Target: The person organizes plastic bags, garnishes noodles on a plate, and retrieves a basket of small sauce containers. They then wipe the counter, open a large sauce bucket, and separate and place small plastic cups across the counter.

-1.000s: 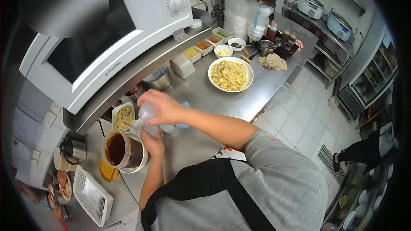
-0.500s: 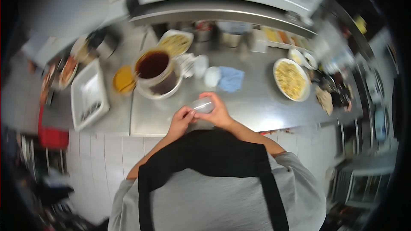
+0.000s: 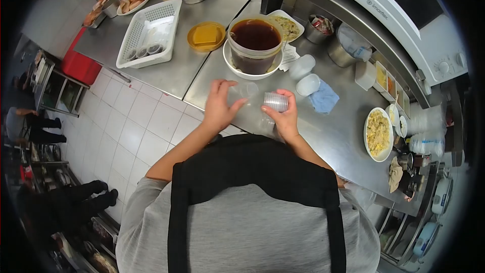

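My left hand [image 3: 220,106] is curved around a small clear plastic cup [image 3: 248,89], thumb below and fingers above, over the steel counter. The cup is see-through, so its exact contact with the fingertips is faint. My right hand [image 3: 286,116] is closed around a stack of small clear plastic cups [image 3: 276,102], rims nested together; something clear hangs below it. Beyond the hands, a tub of dark red-brown liquid [image 3: 255,45] sits in a white bowl [image 3: 246,75]. Two white translucent containers [image 3: 307,85] lie near a blue cloth [image 3: 325,98].
A white basket [image 3: 124,45] holding several small cups stands left, beside a yellow lidded container [image 3: 206,36]. A bowl of yellow food [image 3: 378,134] is at right. A microwave [image 3: 404,30] overhangs the back. Another person's legs [image 3: 93,194] show lower left.
My hands have come apart: the left moved away from the stack with a clear cup, while the right keeps the stack. The view has turned and shows more of the left side.
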### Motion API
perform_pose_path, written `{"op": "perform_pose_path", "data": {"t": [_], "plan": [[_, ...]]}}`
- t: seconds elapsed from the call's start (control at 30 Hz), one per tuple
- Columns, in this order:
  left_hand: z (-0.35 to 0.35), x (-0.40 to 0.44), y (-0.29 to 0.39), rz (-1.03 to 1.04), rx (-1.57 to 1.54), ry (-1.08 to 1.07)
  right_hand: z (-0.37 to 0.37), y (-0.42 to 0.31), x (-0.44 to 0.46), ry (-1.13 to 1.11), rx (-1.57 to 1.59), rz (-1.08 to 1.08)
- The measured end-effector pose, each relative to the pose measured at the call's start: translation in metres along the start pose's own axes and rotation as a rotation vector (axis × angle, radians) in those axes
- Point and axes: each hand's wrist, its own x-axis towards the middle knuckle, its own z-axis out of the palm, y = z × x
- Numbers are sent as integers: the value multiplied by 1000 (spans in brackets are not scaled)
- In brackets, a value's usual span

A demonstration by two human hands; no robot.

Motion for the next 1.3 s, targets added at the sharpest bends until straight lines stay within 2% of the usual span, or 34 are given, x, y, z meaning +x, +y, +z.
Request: {"op": "perform_pose_path", "data": {"t": [0.03, 0.07, 0.13, 0.17, 0.27, 0.37, 0.47, 0.57, 0.6, 0.7, 0.73, 0.83, 0.93, 1.13, 1.23, 1.3], "plan": [[5, -2, 4, 11, -50, 9, 3, -2, 0, -24, -50, -34], [14, -3, 1, -60, -225, -120, 5, -1, 0, -49, -100, -75], [31, -5, -7, -396, -586, -349, 5, 0, 1, -102, -203, -159], [37, -7, -11, -563, -764, -454, 4, -1, 1, -91, -187, -132], [43, -8, -10, -539, -741, -420, 5, -8, -2, -58, -127, -72], [35, -6, 0, -521, -630, -245, 0, -12, -2, 20, -101, -59], [10, -5, -3, -84, -234, -100, -20, -10, 6, 127, -127, -86], [-20, 9, -5, 0, 206, -100, -28, -11, 7, 146, -10, 42], [-22, 15, -13, -35, 264, -70, -27, -12, 7, 120, -1, 66], [-19, 28, -21, 61, 258, 139, -24, -17, 8, 60, 18, 109], [-18, 25, -12, 45, 268, 105, -20, -18, 9, 42, 22, 107], [10, 10, -11, -65, -274, -223, -7, -25, 8, -65, -67, -8], [32, 1, -6, -460, -854, -541, -1, -21, 6, -147, -170, -80], [32, -9, -6, -520, -698, -471, -4, -10, 2, -164, -253, -104], [29, -11, -3, -392, -482, -464, 0, -12, 4, -165, -353, -178], [25, -13, -1, -436, -685, -466, 4, -11, 3, -171, -333, -190]]}}
